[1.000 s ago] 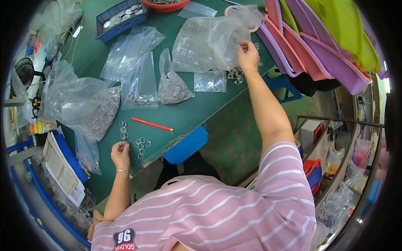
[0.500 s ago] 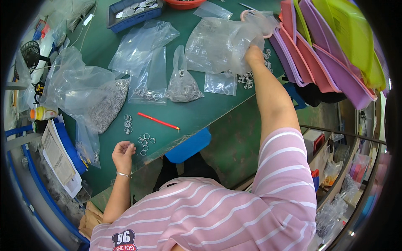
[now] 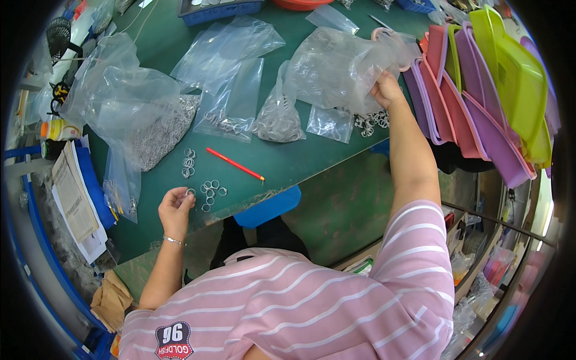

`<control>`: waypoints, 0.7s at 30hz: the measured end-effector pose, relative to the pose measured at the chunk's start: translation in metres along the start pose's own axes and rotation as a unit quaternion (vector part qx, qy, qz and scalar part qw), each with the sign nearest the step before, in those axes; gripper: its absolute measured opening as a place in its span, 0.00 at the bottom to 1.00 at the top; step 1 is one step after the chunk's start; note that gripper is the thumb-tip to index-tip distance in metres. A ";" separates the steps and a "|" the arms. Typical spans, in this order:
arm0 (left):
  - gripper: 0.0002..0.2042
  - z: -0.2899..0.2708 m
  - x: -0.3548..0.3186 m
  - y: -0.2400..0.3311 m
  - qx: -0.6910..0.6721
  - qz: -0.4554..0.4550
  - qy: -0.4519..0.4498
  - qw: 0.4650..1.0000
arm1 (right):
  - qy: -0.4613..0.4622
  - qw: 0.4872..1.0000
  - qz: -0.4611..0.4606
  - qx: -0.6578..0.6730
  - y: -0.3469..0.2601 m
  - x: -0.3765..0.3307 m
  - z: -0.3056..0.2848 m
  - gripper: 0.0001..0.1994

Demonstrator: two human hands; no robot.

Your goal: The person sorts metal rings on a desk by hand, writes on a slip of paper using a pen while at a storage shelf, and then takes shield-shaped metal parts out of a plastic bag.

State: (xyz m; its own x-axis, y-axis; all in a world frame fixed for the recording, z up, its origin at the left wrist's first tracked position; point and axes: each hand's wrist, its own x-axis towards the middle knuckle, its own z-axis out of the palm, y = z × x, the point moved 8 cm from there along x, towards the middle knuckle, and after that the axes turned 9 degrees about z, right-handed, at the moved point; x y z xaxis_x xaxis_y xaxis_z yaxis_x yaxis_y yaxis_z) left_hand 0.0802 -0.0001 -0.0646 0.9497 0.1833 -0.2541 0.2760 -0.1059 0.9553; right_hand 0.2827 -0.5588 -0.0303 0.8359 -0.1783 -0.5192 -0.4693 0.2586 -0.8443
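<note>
Left hand (image 3: 174, 207), left of the red pencil (image 3: 235, 164), is pinching a metal ring (image 3: 191, 192), probably for control. Right hand's (image 3: 388, 90) well right of it, at the clear bag (image 3: 327, 63); can't tell its grip from where I'm standing.

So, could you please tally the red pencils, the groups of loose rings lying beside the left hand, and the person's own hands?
Red pencil: 1
Groups of loose rings: 2 (upright column, scattered cluster)
Hands: 2 (left hand, right hand)
Total: 5
</note>
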 end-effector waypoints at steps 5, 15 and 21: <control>0.09 0.009 -0.003 0.017 -0.013 -0.007 0.000 1.000 | 0.041 0.964 0.122 -0.232 0.038 0.055 -0.034 0.16; 0.14 0.010 -0.007 0.074 0.041 0.136 -0.015 0.990 | 0.149 0.944 -0.014 -0.296 0.001 0.079 -0.034 0.13; 0.17 0.001 -0.019 0.084 0.022 0.159 -0.034 0.986 | 0.323 0.897 -0.277 -0.116 -0.045 -0.033 -0.035 0.15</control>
State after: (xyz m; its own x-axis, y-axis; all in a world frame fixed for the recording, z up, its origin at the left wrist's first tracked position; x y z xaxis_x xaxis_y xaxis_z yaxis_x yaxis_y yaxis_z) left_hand 0.0855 -0.0134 0.0206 0.9965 0.0692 0.0472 -0.0334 -0.1895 0.9813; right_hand 0.2660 -0.5974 0.0202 0.6550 -0.7510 0.0837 -0.1425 -0.2315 -0.9623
